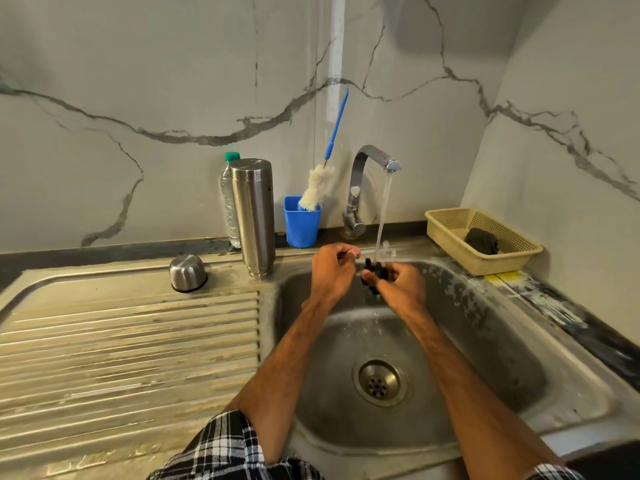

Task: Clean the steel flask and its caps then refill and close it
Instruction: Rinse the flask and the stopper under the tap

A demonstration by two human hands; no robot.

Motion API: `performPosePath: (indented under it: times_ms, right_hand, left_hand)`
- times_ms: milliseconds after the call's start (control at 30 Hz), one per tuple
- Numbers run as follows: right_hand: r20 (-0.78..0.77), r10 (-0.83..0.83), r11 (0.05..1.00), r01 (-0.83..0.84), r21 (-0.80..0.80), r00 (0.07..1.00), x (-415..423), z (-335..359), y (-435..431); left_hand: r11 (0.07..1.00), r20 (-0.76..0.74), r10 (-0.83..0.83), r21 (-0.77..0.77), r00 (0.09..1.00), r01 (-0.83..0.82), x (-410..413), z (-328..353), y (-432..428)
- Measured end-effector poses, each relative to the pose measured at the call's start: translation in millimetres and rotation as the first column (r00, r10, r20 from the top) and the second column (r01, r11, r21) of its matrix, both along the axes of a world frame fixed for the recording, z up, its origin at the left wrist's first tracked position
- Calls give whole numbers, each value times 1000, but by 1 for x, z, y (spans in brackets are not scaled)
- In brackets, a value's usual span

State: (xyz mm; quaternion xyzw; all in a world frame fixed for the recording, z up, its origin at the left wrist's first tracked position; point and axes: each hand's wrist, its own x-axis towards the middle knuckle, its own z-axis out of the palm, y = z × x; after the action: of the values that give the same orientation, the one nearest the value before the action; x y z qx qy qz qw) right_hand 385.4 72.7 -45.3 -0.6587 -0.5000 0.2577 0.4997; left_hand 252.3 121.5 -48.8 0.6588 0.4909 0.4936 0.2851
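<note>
While water runs from the one tap (356, 188), the sink (485, 341) fills most of the view, with a ridged draining board (121, 341) on its left. One steel flask (254, 216) stands straight up at the bowl's back corner, its long side up and down and its ringed end at the bottom, well apart from both hands. One plastic bottle (228, 202) stands behind it. One basket (446, 223) sits on the right, and one brush (317, 188) leans in one blue cup (300, 223). There are two caps. The steel cap (188, 271) sits dome up on the board. The right hand (398, 284) grips the small black cap (370, 271) under the water. The left hand (330, 268) has its fingers curled just beside that cap; whether they hold anything cannot be told.
</note>
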Motion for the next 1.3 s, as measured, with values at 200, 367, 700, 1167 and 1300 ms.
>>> performPosePath:
  times_ms: [200,367,700,1167,1300]
  right_hand:
    - [1,6,1000,-6,0,1000,1,2,-1]
    - [-38,-32,998,34,57,999,1,4,0]
    - [-895,77,987,-161,5,439,10,10,-8]
    - [-956,-31,963,-247,-107,291,-3,5,-6]
    - [-952,-40,960,-252,-120,302,-3,4,-3]
  left_hand:
    - [999,-12,-16,-42,1000,15,0,0,-3]
    - [984,-52,-96,-155,994,86,1,2,-6]
    - [964,7,-262,-40,965,262,3,4,-11]
    - [975,-7,-214,65,977,214,13,1,-19]
    - [971,-1,-226,80,974,225,15,4,-22]
